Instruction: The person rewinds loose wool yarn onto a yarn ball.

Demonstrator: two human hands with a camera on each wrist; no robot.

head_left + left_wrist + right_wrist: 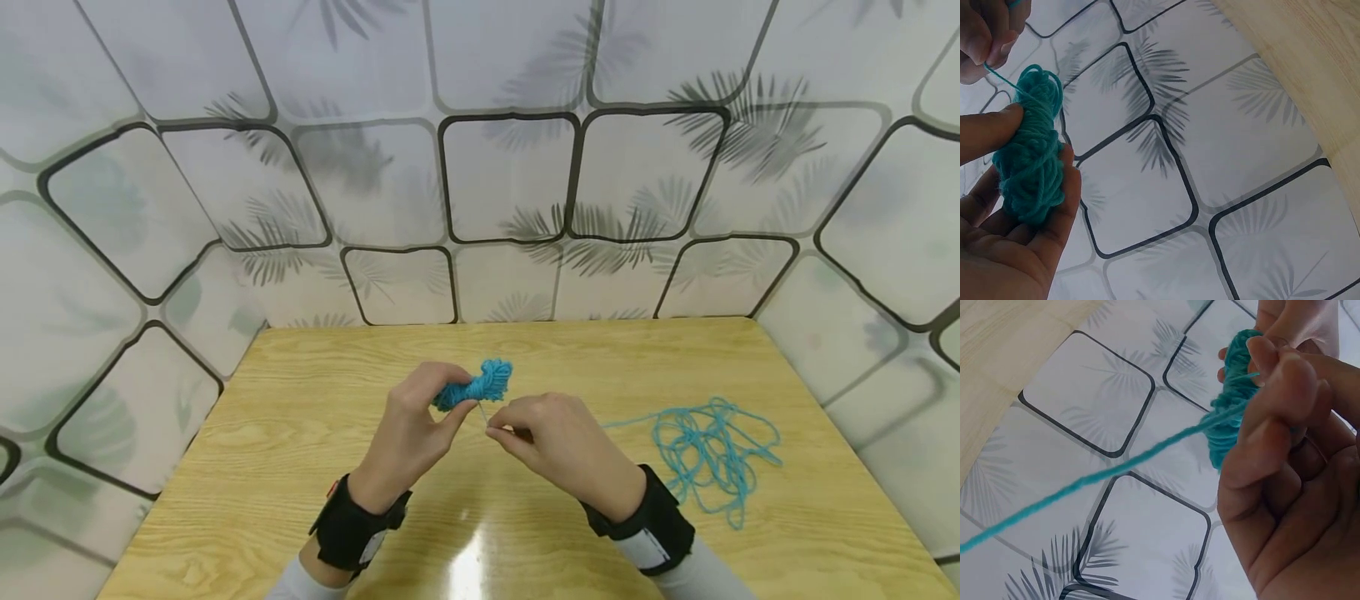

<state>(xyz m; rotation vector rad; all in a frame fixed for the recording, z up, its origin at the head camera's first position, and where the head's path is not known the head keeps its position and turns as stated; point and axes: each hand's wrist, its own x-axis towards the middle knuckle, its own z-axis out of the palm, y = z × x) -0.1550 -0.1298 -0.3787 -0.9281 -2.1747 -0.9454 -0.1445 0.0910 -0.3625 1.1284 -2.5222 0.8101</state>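
Note:
A small wound bundle of blue yarn (491,381) is held above the table by my left hand (412,425), thumb on one side and fingers on the other. In the left wrist view the yarn bundle (1034,156) shows wraps crossing its middle and loops at its ends. My right hand (558,437) pinches the strand (483,412) that leaves the bundle, just to its right. In the right wrist view the strand (1110,470) runs from between the curled right fingers off to the lower left.
A loose tangle of the same blue yarn (712,454) lies on the wooden table (300,467) at the right, its tail leading toward my right hand. Patterned walls (510,179) enclose the table at the back and both sides.

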